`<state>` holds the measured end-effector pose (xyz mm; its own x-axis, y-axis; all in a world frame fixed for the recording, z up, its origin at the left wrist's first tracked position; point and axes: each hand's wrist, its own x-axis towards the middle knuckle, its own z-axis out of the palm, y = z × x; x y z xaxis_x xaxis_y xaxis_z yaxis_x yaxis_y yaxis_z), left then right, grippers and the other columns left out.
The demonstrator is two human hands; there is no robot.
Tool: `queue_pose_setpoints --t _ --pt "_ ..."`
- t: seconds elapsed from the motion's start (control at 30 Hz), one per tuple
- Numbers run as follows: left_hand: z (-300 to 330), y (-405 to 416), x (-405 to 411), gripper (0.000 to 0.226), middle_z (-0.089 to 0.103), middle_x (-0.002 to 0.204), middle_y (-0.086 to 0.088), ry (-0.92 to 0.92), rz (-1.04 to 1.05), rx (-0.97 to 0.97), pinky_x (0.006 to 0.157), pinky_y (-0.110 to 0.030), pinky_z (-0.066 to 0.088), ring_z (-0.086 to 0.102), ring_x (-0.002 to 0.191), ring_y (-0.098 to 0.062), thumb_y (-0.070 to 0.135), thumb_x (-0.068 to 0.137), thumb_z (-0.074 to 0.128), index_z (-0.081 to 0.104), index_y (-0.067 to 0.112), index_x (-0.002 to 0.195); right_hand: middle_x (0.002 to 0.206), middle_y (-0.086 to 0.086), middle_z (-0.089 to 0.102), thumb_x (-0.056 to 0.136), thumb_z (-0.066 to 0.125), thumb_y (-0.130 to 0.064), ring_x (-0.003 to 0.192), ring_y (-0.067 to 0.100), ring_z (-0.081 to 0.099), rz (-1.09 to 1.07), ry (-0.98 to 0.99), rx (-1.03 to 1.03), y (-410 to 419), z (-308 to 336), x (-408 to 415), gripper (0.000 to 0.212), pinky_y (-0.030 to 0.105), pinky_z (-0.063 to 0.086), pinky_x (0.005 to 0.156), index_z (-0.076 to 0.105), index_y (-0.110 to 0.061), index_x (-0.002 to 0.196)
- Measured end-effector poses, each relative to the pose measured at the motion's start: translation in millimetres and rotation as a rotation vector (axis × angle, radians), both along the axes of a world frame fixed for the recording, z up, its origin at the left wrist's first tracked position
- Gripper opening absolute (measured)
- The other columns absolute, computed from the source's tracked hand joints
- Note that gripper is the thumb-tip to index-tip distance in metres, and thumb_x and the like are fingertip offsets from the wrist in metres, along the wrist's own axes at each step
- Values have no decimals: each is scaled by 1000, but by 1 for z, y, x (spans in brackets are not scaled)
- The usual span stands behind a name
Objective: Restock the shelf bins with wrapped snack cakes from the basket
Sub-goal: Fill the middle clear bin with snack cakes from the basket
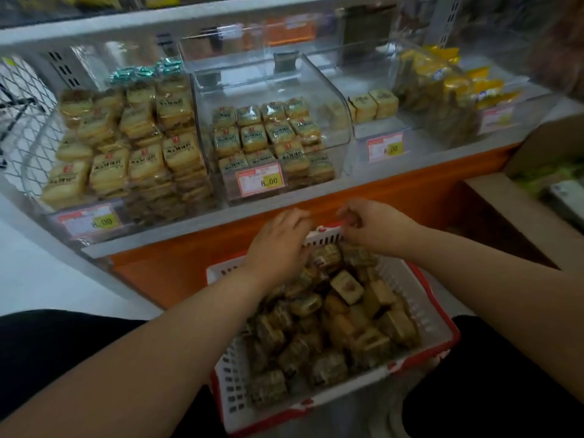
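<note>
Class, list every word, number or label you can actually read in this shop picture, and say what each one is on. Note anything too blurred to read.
"8.00": price tag on the left bin.
"8.00": price tag on the middle bin.
"8.00": price tag on the right bin.
Price tag on the far-right bin: too blurred.
Print on the shelf cake wrappers: unreadable.
Small print on all tags: too small.

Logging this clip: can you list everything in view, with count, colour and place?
basket: one, white with red rim, foreground, on the lap.
snack cakes: many, tan, wrapped, heaped in the basket.
shelf bins: four clear, side by side on the shelf; third nearly empty.
price tags: four, pink and yellow, on the bin fronts.
cardboard box: one, brown, at right.
left hand: at the basket's far rim.
right hand: fingers curled, contents unclear.
</note>
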<state>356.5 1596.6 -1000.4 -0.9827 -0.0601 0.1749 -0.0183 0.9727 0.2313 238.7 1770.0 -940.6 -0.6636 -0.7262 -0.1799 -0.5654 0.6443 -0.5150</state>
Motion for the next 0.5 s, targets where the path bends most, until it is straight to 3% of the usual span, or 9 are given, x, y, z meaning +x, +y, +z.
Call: queue_pose_setpoints --t 0.1,0.17,0.2,0.3,0.37,0.43,0.5 --pt "-48 -11 15 33 50 130 3 -317 268 219 78 -30 42 52 93 -13 35 97 53 50 27 129 108 -2 58 96 55 -28 94 14 57 99 -43 218 13 -31 10 34 29 53 82 52 -24 130" --pt "-78 -23 25 27 49 124 9 -451 375 250 72 -32 44 47 76 -7 36 96 50 48 31 123 103 -2 59 97 54 -28 85 10 54 159 -70 269 16 -46 16 35 20 46 68 50 -22 131" --pt "-89 -29 29 22 49 126 11 -507 391 250 74 -34 45 48 76 -8 37 95 50 49 33 117 102 -1 60 97 54 -28 81 8 52 180 -87 272 16 -51 19 35 16 40 61 51 -20 130" --pt "-118 -43 35 33 54 132 -2 -652 376 177 99 -41 47 55 108 -22 31 95 51 51 29 128 106 0 62 96 56 -27 85 8 52 200 -167 225 9 -61 23 33 10 33 57 54 -19 128" --pt "-132 -49 38 49 40 148 -1 -697 308 135 114 -45 34 41 132 -25 28 95 50 41 33 143 100 -9 58 96 57 -25 84 4 52 183 -230 177 0 -65 24 30 9 33 59 56 -21 126" --pt "-144 -53 41 58 22 161 2 -726 260 49 121 -46 21 23 146 -26 26 99 46 26 35 152 93 -15 53 96 57 -23 80 -2 49 168 -274 141 -8 -69 24 30 8 33 59 56 -20 126" --pt "-152 -58 41 53 22 162 -2 -745 219 8 121 -42 21 24 146 -26 29 103 38 23 31 154 95 -14 54 96 59 -21 80 -3 48 164 -298 127 -15 -73 23 30 7 33 60 56 -19 125"
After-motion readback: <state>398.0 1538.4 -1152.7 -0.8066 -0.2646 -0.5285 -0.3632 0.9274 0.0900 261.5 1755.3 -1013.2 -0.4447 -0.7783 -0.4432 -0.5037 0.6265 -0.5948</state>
